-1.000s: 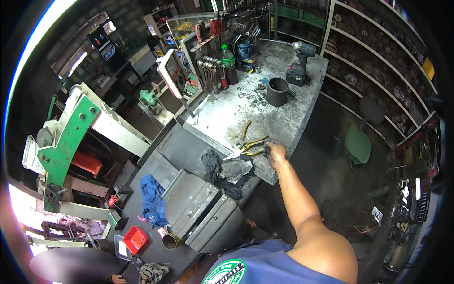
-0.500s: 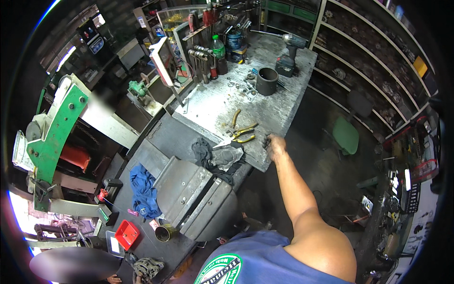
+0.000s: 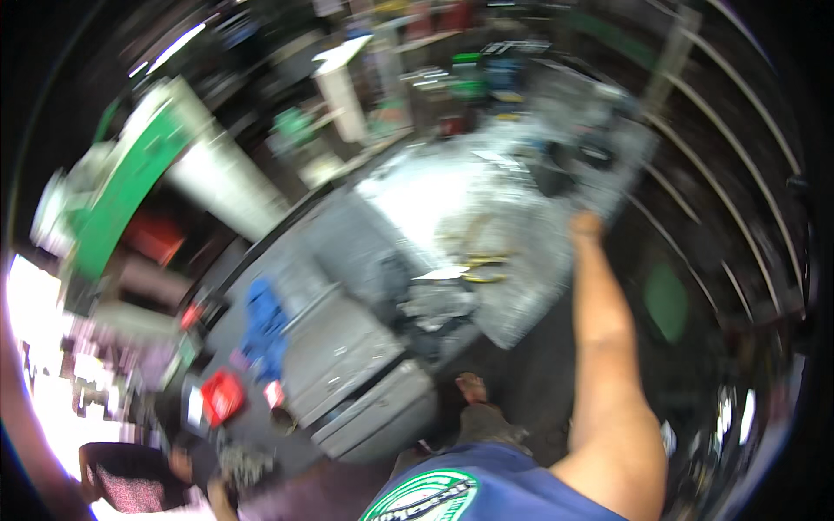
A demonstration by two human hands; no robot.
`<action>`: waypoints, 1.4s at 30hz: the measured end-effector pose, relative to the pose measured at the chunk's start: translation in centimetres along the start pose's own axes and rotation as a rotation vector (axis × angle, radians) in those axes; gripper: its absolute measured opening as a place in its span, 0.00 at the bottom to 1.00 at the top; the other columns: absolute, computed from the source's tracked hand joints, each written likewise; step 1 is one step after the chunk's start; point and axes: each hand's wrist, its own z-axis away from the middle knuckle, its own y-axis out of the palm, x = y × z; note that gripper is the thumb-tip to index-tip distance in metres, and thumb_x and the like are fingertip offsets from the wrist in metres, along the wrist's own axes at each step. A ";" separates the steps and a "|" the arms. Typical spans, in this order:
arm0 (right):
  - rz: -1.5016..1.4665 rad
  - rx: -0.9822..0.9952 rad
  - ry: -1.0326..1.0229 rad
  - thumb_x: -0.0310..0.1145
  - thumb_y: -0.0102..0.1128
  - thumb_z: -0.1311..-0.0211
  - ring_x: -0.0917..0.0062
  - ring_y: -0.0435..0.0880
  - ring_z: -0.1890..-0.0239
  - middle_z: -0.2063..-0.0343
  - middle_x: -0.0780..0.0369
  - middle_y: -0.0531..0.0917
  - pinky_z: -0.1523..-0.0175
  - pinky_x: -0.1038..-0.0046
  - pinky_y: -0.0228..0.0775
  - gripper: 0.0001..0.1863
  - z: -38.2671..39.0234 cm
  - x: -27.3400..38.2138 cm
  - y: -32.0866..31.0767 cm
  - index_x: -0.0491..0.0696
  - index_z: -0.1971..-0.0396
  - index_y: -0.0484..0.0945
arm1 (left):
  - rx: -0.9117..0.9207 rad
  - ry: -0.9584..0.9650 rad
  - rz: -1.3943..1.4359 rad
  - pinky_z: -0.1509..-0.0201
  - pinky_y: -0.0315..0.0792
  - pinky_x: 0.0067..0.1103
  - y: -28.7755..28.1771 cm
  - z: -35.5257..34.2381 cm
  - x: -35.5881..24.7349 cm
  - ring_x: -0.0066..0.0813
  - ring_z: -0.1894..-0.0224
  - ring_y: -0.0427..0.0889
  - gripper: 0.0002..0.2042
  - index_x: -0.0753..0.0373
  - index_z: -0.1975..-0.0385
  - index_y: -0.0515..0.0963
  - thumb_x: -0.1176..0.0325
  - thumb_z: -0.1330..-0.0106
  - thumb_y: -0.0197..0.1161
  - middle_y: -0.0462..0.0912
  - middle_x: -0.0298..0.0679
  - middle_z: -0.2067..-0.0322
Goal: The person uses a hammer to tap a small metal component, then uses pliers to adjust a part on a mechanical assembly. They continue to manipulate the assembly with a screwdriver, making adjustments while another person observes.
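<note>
My right arm reaches out over the right edge of the metal-topped workbench (image 3: 512, 317). At its end my right hand (image 3: 588, 224) is smeared by motion, so its fingers do not show clearly. Just beyond it stands a dark, short pipe-like cylinder (image 3: 551, 176). Yellow-handled pliers (image 3: 486, 269) lie on the bench to the left of the forearm, apart from it. Beside them are a clear plastic bag (image 3: 439, 300) and a dark rag (image 3: 395, 282). My left hand is out of view.
A grey bench machine (image 3: 347, 373) stands nearer, with a blue cloth (image 3: 263, 326) and a red tray (image 3: 222, 398) to its left. At lower left another person's arm (image 3: 221, 497) is next to a metal part (image 3: 246, 464). Shelves (image 3: 712, 174) line the right; a green seat (image 3: 665, 302) stands below.
My right hand has moved forward along the bench edge, from beside the pliers to near the dark cylinder. The whole view has shifted and blurred, and my foot now shows below the bench.
</note>
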 end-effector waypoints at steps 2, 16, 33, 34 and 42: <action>0.067 0.030 -0.208 0.41 0.63 0.29 0.55 0.93 0.47 0.53 0.42 0.91 0.42 0.56 0.83 0.19 -6.3 -1.0 1.0 0.40 0.54 0.91 | -0.072 0.051 -0.498 0.58 0.80 0.31 -0.6 0.1 -0.7 0.35 0.60 0.87 0.22 0.64 0.44 0.86 0.54 0.29 0.75 0.90 0.42 0.55; 0.562 0.166 -0.536 0.44 0.62 0.24 0.61 0.92 0.53 0.54 0.34 0.87 0.49 0.56 0.82 0.25 -22.2 -6.6 3.0 0.31 0.56 0.87 | -0.289 -0.180 -0.081 0.44 0.81 0.30 4.3 4.1 -3.2 0.34 0.49 0.89 0.27 0.64 0.35 0.87 0.68 0.35 0.83 0.93 0.45 0.47; -1.495 0.444 0.157 0.45 0.63 0.16 0.88 0.65 0.69 0.65 0.73 0.69 0.67 0.80 0.57 0.13 -1.9 -8.6 -3.8 0.51 0.50 0.78 | -0.098 0.050 -0.401 0.40 0.80 0.27 2.5 3.0 -4.6 0.31 0.51 0.91 0.27 0.68 0.38 0.87 0.71 0.38 0.83 0.94 0.44 0.50; -1.541 0.516 0.092 0.42 0.64 0.17 0.88 0.64 0.69 0.66 0.73 0.69 0.67 0.80 0.58 0.12 -0.2 -8.2 -4.8 0.50 0.50 0.78 | -0.066 0.078 -0.435 0.39 0.80 0.27 2.3 3.0 -4.8 0.31 0.50 0.91 0.27 0.68 0.38 0.87 0.71 0.39 0.83 0.94 0.44 0.50; -1.305 0.560 -0.708 0.38 0.54 0.16 0.85 0.65 0.70 0.66 0.67 0.70 0.66 0.79 0.58 0.12 26.8 5.1 -18.8 0.43 0.49 0.75 | 0.113 0.197 -0.575 0.42 0.81 0.28 0.8 1.6 -4.7 0.30 0.53 0.89 0.28 0.72 0.43 0.85 0.66 0.42 0.86 0.92 0.43 0.54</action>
